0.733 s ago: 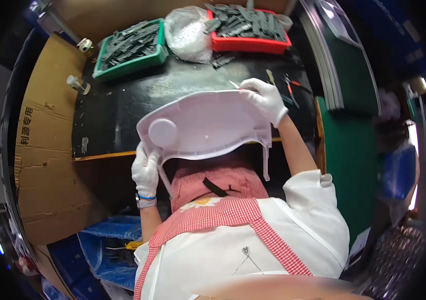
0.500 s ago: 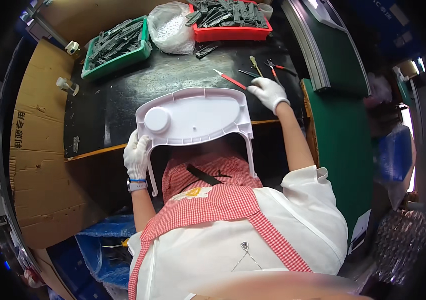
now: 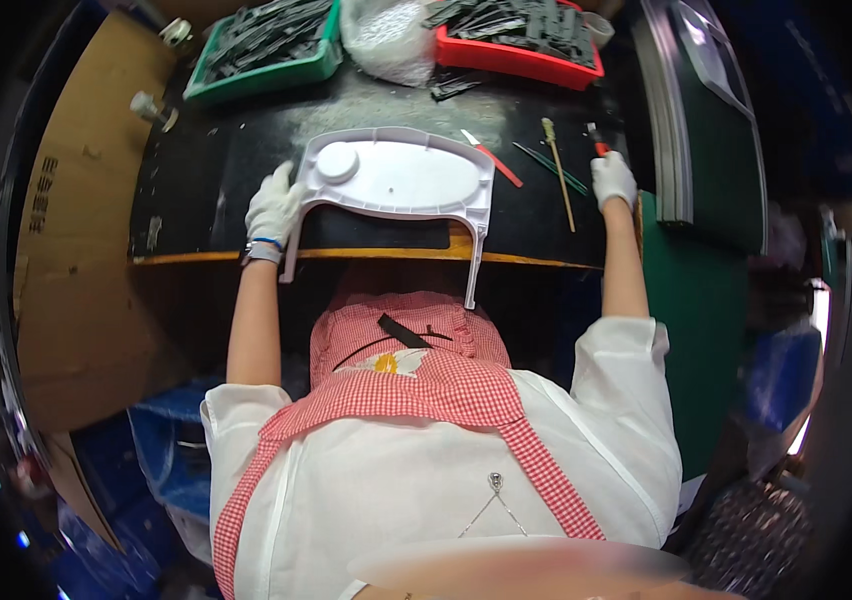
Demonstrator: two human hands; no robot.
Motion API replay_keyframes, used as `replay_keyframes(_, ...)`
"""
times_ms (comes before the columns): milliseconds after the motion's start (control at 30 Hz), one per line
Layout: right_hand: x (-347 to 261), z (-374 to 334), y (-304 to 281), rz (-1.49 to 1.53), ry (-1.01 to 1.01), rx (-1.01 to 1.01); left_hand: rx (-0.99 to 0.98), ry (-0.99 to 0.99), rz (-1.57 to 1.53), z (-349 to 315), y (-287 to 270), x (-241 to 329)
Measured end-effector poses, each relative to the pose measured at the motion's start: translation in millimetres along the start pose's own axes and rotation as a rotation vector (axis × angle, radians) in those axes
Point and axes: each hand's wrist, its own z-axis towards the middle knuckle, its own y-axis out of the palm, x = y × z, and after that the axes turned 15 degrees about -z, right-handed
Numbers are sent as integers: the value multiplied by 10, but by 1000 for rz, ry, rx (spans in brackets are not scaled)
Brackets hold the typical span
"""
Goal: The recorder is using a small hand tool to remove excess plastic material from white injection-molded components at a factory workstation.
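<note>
The person's right hand, in a white knitted glove, is at the right part of the work surface, and a small hand tool with a red handle shows just beyond its fingers. The hand looks curled and meets this handle, but the fingertips are hidden, so I cannot tell if the grasp is closed. The visible part of the tool lies straight ahead of the hand, with its long axis running roughly away from the body. The right hand is clearly the nearer one to it.

The left hand, gloved in the same way, rests against the left edge of a white plastic tray with two legs. I cannot tell whether it pinches this edge. The tray's long axis runs from left to right, its legs point toward the person, and its body lies well apart from the right hand.

Between tray and right hand are, in order, a slim knife with a red handle, dark green thin tweezers and a yellowish thin stick. All lie on the black table. Farther away stand a green plastic basket and a red plastic basket, both filled with dark strips.
</note>
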Motion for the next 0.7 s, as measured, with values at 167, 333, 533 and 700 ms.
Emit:
replay_keyframes(167,-233,-839,-516,927,-225,61,201,340,-523,-464,159,772)
replay_keyframes(333,-1132,-1910,-596,1160,-731,-186,-278,-1,-550,-927,605,1542)
replay_keyframes(533,-1508,-2015,-282,573,-864,-366,-541,186,-368,-924,687,1329)
replay_keyframes(700,-1528,-1580,-232,-14,-973,-10,-71,353,-282,-495,485,875)
